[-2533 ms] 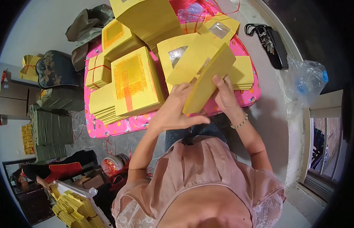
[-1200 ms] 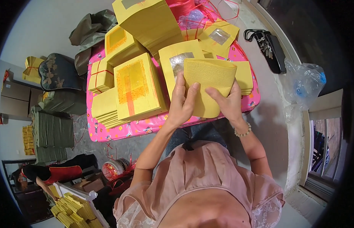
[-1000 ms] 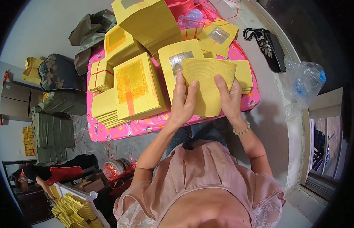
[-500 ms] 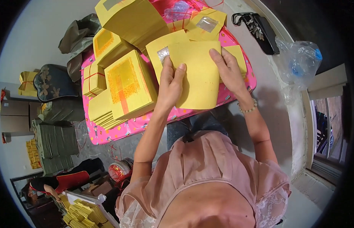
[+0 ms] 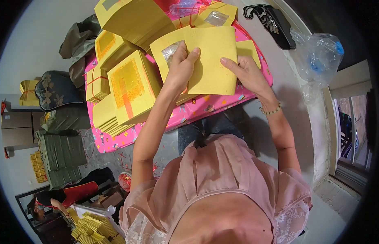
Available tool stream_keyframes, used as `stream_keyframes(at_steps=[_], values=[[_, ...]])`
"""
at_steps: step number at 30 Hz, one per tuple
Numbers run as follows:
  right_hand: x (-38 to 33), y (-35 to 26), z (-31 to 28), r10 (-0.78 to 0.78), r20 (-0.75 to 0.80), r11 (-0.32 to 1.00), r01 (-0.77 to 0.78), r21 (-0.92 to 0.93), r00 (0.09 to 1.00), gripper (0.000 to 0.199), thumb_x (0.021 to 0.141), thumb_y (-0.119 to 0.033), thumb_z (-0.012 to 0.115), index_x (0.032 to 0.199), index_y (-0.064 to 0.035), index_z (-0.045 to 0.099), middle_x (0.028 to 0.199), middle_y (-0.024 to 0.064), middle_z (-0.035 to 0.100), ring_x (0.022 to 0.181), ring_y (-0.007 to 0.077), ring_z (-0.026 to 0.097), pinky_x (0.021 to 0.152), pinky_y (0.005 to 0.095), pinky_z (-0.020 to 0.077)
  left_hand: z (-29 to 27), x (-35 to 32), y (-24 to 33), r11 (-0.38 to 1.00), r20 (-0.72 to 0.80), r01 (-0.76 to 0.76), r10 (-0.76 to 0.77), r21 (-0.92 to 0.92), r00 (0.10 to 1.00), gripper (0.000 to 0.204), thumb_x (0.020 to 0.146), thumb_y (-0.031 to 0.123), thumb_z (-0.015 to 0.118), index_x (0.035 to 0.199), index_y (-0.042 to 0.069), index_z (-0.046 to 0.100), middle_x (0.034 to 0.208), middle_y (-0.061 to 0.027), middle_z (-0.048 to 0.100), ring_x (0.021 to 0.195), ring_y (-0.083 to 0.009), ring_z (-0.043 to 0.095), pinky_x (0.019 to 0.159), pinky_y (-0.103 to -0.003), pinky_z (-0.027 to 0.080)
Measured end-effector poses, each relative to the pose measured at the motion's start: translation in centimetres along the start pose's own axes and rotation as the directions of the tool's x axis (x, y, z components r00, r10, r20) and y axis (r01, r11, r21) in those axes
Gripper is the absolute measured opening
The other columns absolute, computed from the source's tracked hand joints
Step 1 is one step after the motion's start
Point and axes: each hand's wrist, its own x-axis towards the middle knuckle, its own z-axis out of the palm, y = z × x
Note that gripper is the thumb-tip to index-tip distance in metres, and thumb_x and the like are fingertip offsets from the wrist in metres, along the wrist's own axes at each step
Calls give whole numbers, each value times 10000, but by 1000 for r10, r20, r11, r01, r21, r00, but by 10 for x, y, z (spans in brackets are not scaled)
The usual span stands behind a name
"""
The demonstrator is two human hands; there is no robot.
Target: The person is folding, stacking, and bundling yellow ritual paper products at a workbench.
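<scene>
A sheet of yellow joss paper [image 5: 214, 61], one side folded over, is held above the near part of the pink table. My left hand [image 5: 181, 69] pinches it near the fold, thumb on top, beside a silver foil patch [image 5: 169, 52] on the part that reaches left. At the right edge my right hand [image 5: 251, 75] grips the folded-over flap, its thumb lying on the face and its other fingers partly hidden behind. To the left stands a thick block of yellow paper [image 5: 127, 85] with an orange-printed top. Another yellow sheet [image 5: 249, 53] lies behind my right hand.
The pink patterned tabletop [image 5: 193, 107] carries several yellow paper stacks, including a red-tied bundle [image 5: 96, 83] at left. A black pouch with keys [image 5: 275, 28] and a clear plastic bag [image 5: 317, 61] are at right. A co-worker [image 5: 71, 195] is by more yellow bundles [image 5: 94, 229] at lower left.
Both hands have carried the sheet slightly farther away from me. My right hand now grips lower along the sheet's right edge than before.
</scene>
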Motion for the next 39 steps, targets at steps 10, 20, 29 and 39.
stream_keyframes(at_steps=[10, 20, 29, 39], values=[[-13, -4, -14, 90, 2, 993, -89, -79, 996, 340, 963, -287, 566, 1049, 32, 647, 906, 11, 673, 795, 45, 588, 643, 214, 493, 12, 19, 0, 987, 20, -87, 85, 132, 996, 286, 980, 117, 465, 1244, 7, 460, 1138, -97, 605, 1026, -153, 577, 905, -308, 444], [-13, 12, -38, 166, 9, 981, -166, 100, 986, 336, 962, -288, 557, 1192, -45, 589, 1010, 23, 671, 862, 89, 639, 690, 240, 548, 26, 36, -9, 904, 19, -327, 335, 276, 942, 174, 964, 77, 459, 1122, 7, 456, 935, -62, 584, 819, -107, 521, 732, -272, 443], [8, 5, -70, -29, -300, 969, 101, 227, 954, 316, 970, -292, 543, 1107, -15, 609, 984, 49, 671, 815, 98, 657, 724, 245, 547, 37, 69, -13, 874, 245, -239, 144, 424, 959, 272, 977, 134, 492, 1216, 8, 464, 1030, -50, 596, 915, -87, 549, 802, -253, 456], [-11, 30, -73, 139, -210, 981, -105, 165, 968, 338, 950, -308, 573, 1126, -20, 600, 937, 48, 683, 729, 81, 654, 626, 188, 532, 61, 124, -11, 937, 302, -38, -73, 346, 950, 287, 958, 157, 537, 1201, 7, 504, 976, -70, 624, 848, -112, 616, 739, -266, 521]])
